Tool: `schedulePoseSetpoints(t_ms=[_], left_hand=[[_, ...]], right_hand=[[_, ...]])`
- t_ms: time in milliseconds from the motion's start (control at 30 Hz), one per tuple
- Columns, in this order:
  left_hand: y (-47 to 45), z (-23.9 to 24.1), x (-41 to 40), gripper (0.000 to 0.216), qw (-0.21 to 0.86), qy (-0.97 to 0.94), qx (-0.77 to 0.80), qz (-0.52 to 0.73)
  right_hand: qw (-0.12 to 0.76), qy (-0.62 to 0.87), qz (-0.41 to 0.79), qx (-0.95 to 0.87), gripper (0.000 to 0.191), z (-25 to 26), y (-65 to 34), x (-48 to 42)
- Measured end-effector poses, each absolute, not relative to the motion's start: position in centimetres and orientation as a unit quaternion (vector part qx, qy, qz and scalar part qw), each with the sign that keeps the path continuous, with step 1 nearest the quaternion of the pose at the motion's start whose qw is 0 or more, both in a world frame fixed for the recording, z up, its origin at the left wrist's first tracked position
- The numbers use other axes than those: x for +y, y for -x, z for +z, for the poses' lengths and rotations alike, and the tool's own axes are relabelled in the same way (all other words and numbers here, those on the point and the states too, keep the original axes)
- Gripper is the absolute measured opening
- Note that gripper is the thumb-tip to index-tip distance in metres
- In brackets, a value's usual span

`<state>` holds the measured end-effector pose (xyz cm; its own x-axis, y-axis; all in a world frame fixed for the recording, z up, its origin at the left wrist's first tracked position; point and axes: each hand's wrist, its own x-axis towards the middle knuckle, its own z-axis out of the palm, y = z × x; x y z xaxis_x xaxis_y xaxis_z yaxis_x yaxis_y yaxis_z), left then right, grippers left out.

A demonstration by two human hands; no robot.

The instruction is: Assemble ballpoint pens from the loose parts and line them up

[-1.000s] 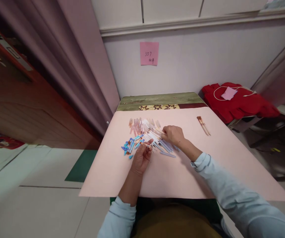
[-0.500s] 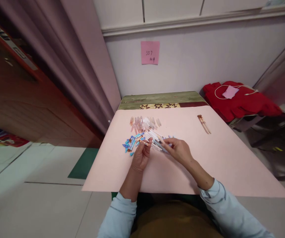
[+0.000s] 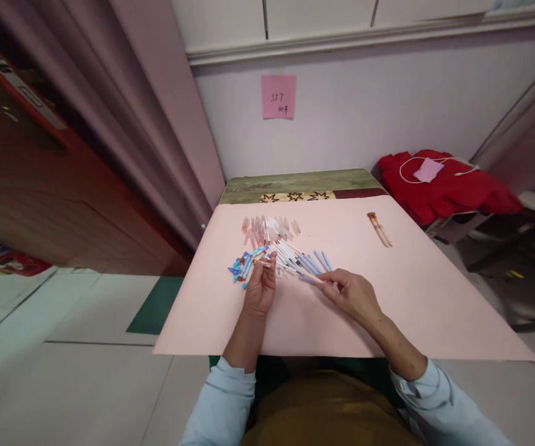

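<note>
The left hand (image 3: 260, 290) was curled, with thumb and fingertips pinched on a small orange-and-white piece (image 3: 264, 262) held just above the pink sheet (image 3: 416, 297). The right hand (image 3: 353, 296) lay to its right, a little apart. Its fingers were closed on the near end of a thin pale rod (image 3: 312, 278), whose far end pointed toward the left hand. The two hands did not touch. Whether the rod's far end rested on the pile could not be told.

The pink sheet bore all the loose parts. Just beyond the left fingertips lay a cluster of short blue caps (image 3: 243, 271). Between the hands and beyond them spread a fan of white and pale-blue tubes (image 3: 295, 257), with the nearest tubes just beside the right fingers. Farther out from both hands sat a row of clear pinkish pieces (image 3: 262, 228). Well beyond the right hand and to its right, two brown-tipped sticks (image 3: 379, 228) lay side by side, apart from the pile.

Past the sheet's far edge a green wooden tabletop (image 3: 295, 181) showed. Off the table, beyond the right hand, a red cloth (image 3: 453, 192) was heaped on a seat and carried a white cord (image 3: 406, 162) and a pink slip (image 3: 428, 169). A pink note (image 3: 278, 96) hung on the wall straight ahead of the hands, and a curtain (image 3: 155, 124) fell beyond the left hand.
</note>
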<state>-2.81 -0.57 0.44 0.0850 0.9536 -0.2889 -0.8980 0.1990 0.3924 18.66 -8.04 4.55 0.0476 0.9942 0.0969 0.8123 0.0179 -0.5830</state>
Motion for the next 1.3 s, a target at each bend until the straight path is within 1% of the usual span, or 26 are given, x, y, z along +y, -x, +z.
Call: schedulePoseSetpoints(t_ms=[333, 767, 1100, 1300], left_hand=[[2.8, 0.4, -0.4, 0.019, 0.732, -0.056, 0.232, 0.638], [2.8, 0.2, -0.4, 0.026, 0.736, -0.045, 0.242, 0.631], [2.8, 0.4, -0.5, 0.035, 0.737, -0.016, 0.226, 0.637], [2.9, 0.2, -0.4, 0.036, 0.735, -0.024, 0.230, 0.637]], right_hand=[[0.253, 0.684, 0.172, -0.662, 0.025, 4.4, -19.1, -8.4], [0.253, 0.674, 0.203, -0.664, 0.025, 3.9, -18.4, -7.6], [0.262, 0.671, 0.205, -0.663, 0.025, 4.1, -18.2, -7.4], [0.265, 0.668, 0.208, -0.664, 0.023, 4.1, -18.3, -7.3]])
